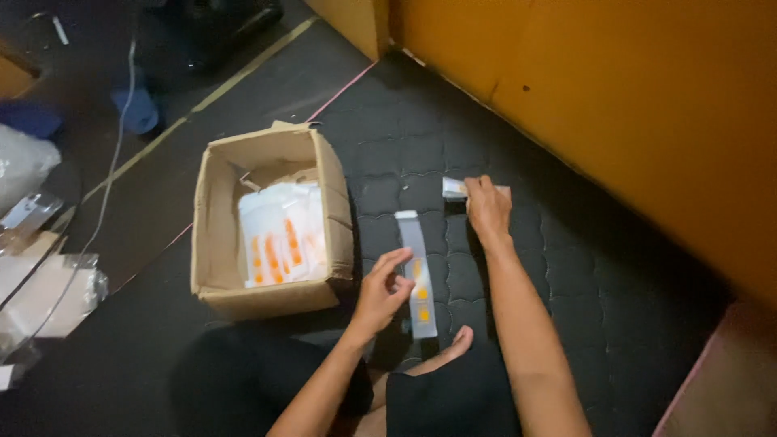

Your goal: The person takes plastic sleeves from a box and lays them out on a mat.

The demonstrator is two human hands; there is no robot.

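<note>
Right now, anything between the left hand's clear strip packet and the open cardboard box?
Nothing visible. The left hand pinches the strip packet just right of the cardboard box; only the box's own right wall lies between. The right hand holds a small packet farther right.

A dark quilted mattress (405,162) bears a cardboard box (214,243) and two packets (418,275).
</note>
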